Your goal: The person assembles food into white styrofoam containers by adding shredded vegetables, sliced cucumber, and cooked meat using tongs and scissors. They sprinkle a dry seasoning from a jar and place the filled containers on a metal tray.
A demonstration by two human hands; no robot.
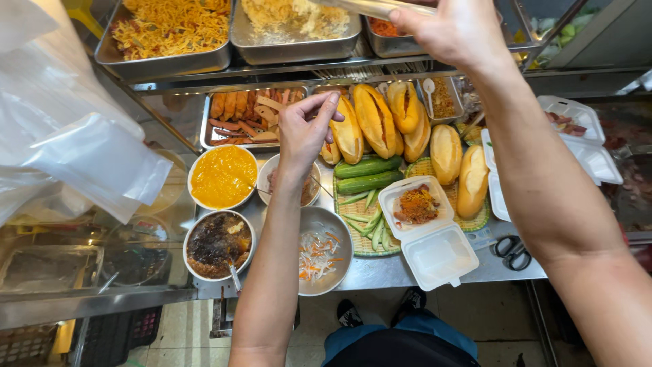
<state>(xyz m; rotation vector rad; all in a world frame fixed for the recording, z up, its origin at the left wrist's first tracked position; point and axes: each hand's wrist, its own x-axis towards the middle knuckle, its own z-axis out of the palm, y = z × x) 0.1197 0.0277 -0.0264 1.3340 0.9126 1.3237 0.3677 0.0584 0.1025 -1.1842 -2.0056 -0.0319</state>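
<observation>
1. Open foam box [426,228] near counter edge, holding a small heap of shredded filling.
2. Left hand [305,129] over sausage tray [238,112], fingertips pinched together; contents unclear.
3. Right hand [455,30] gripping tongs [370,7] at upper trays. Likely filling step; next calls for steady carry back.
4. Steel counter [380,272], crowded street stall.

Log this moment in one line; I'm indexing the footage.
left hand: pinched fingers above sausage tray | right hand: holding metal tongs at upper trays | open foam box: holds filling
</observation>
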